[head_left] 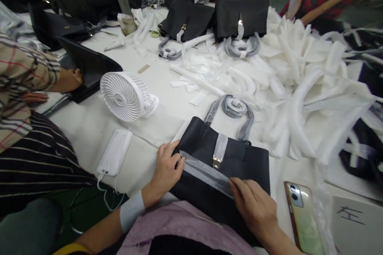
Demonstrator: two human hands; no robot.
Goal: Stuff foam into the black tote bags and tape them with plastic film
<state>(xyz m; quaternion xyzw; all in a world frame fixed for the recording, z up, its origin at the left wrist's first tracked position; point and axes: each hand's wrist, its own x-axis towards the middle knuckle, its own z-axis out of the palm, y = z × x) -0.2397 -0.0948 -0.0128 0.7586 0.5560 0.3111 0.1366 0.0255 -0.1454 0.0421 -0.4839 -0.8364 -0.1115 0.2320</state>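
A black handbag (239, 159) with a gold clasp lies flat on the white table in front of me, its wrapped handles pointing away. A translucent white strip (206, 175) runs slantwise across the bag's front. My left hand (167, 167) pinches the strip's left end against the bag's left edge. My right hand (254, 203) pinches the right end near the bag's lower middle. Both hands rest on the bag.
A white desk fan (122, 95) and a white power bank (115, 152) sit to the left. A phone (302, 215) lies at the right. White foam strips (299, 71) pile up on the right. Two more black bags (242, 16) stand farther off. Other people work at the left and far edges.
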